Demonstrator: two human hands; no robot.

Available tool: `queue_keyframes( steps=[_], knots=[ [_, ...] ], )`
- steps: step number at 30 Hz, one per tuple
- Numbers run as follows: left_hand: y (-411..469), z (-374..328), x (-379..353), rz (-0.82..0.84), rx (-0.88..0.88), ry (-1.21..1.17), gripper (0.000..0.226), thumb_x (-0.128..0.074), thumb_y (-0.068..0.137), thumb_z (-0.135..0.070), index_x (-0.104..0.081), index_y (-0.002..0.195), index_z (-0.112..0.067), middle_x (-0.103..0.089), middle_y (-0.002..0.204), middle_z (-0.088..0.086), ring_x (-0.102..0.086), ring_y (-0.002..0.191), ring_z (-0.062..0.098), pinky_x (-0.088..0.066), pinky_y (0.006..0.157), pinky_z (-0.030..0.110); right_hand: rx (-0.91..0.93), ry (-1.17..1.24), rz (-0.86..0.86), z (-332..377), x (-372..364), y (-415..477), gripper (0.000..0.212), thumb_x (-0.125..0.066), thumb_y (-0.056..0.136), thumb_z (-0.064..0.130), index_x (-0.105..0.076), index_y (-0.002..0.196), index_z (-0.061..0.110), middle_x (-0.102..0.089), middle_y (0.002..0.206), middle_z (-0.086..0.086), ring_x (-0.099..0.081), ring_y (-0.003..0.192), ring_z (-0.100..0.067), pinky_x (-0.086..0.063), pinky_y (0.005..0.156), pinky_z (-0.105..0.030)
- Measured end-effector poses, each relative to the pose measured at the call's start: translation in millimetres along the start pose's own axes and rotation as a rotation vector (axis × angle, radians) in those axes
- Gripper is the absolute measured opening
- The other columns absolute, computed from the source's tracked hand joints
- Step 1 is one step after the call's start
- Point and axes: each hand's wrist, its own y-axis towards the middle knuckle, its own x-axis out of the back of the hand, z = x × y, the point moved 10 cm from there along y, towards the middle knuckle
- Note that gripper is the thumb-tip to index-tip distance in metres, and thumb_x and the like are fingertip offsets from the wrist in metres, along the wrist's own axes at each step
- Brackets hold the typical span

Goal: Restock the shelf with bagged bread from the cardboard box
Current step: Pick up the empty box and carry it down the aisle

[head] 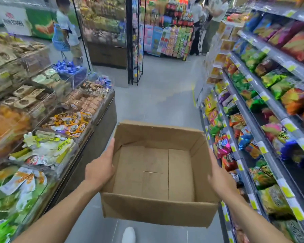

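While I look down the aisle, my left hand [99, 170] presses flat on the left wall of the cardboard box [158, 210], fingers up along its edge; my right hand [219, 179] clasps the right wall; the box hangs between them above the grey floor [158, 95], its inside bare; snack shelves [270, 109] run along my right, bagged goods in bins [47, 130] on my left.

Cardboard box [158, 174] between display counter [88, 137] and shelves [270, 106]
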Motion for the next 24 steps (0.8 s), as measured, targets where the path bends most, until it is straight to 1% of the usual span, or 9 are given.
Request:
queue_keyframes(
  steps=[6, 9, 11, 12, 16, 19, 20, 23, 24],
  knots=[
    [146, -20, 17, 0.009, -0.081, -0.025, 0.091, -0.039, 0.090, -0.016, 0.019, 0.152, -0.048, -0.064, 0.131, 0.004, -0.066, 0.076, 0.032, -0.055, 0.065, 0.040, -0.027, -0.002, -0.011, 47, 30, 118, 0.096, -0.050, 0.096, 0.012, 0.022, 0.154, 0.041, -0.056, 0.059, -0.001, -0.052, 0.048, -0.016, -0.029, 0.040, -0.028],
    [210, -39, 18, 0.018, -0.105, -0.047, 0.091, -0.039, 0.089, -0.014, 0.018, 0.151, -0.050, -0.069, 0.117, 0.007, -0.065, 0.068, 0.029, -0.050, 0.059, 0.036, -0.062, 0.011, -0.013, 51, 37, 170, 0.095, -0.048, 0.096, 0.014, 0.022, 0.153, 0.043, -0.059, 0.062, -0.001, -0.055, 0.051, -0.017, -0.032, 0.042, -0.029],
    [253, -57, 16, 0.021, -0.117, -0.034, 0.092, -0.040, 0.087, -0.015, 0.016, 0.152, -0.049, -0.071, 0.107, 0.006, -0.066, 0.071, 0.031, -0.051, 0.060, 0.037, -0.074, 0.030, -0.005, 51, 39, 208, 0.094, -0.048, 0.096, 0.013, 0.021, 0.153, 0.044, -0.059, 0.061, -0.002, -0.055, 0.050, -0.017, -0.033, 0.042, -0.029],
    [274, -66, 15, 0.018, -0.120, -0.028, 0.093, -0.041, 0.087, -0.015, 0.014, 0.154, -0.048, -0.071, 0.106, 0.005, -0.067, 0.073, 0.032, -0.052, 0.063, 0.038, -0.076, 0.030, -0.011, 52, 42, 229, 0.094, -0.048, 0.096, 0.013, 0.020, 0.153, 0.043, -0.059, 0.060, -0.001, -0.054, 0.048, -0.017, -0.032, 0.041, -0.029],
    [359, -103, 3, 0.025, -0.130, 0.000, 0.090, -0.040, 0.087, -0.016, 0.011, 0.155, -0.047, -0.066, 0.123, 0.003, -0.068, 0.085, 0.035, -0.055, 0.073, 0.042, -0.083, 0.008, -0.031, 51, 45, 321, 0.094, -0.047, 0.096, 0.012, 0.022, 0.154, 0.040, -0.057, 0.057, 0.000, -0.051, 0.045, -0.017, -0.032, 0.042, -0.030],
    [430, -132, -9, 0.031, -0.130, -0.013, 0.091, -0.038, 0.085, -0.017, 0.012, 0.153, -0.051, -0.069, 0.116, 0.004, -0.069, 0.083, 0.035, -0.052, 0.070, 0.040, -0.070, 0.032, -0.031, 49, 46, 403, 0.098, -0.047, 0.093, 0.010, 0.025, 0.152, 0.042, -0.057, 0.056, -0.001, -0.053, 0.046, -0.019, -0.033, 0.043, -0.031],
    [454, -142, -12, 0.035, -0.120, -0.005, 0.091, -0.038, 0.085, -0.017, 0.012, 0.153, -0.051, -0.069, 0.118, 0.003, -0.069, 0.085, 0.034, -0.051, 0.072, 0.039, -0.063, 0.030, -0.025, 49, 49, 431, 0.099, -0.048, 0.092, 0.010, 0.025, 0.152, 0.042, -0.057, 0.057, -0.001, -0.053, 0.047, -0.020, -0.034, 0.043, -0.031],
    [523, -169, -18, 0.062, -0.074, -0.005, 0.091, -0.040, 0.086, -0.017, 0.011, 0.153, -0.050, -0.058, 0.141, -0.001, -0.069, 0.099, 0.037, -0.052, 0.083, 0.043, -0.056, 0.006, -0.014, 49, 65, 511, 0.101, -0.047, 0.091, 0.011, 0.028, 0.150, 0.044, -0.057, 0.062, 0.000, -0.054, 0.050, -0.019, -0.040, 0.048, -0.032],
    [544, -179, -18, 0.059, -0.074, -0.013, 0.091, -0.039, 0.086, -0.016, 0.011, 0.153, -0.050, -0.056, 0.144, -0.001, -0.069, 0.099, 0.037, -0.052, 0.085, 0.044, -0.049, 0.017, -0.014, 52, 71, 536, 0.101, -0.047, 0.091, 0.011, 0.028, 0.150, 0.044, -0.057, 0.061, 0.000, -0.054, 0.050, -0.019, -0.040, 0.048, -0.032]
  ],
)
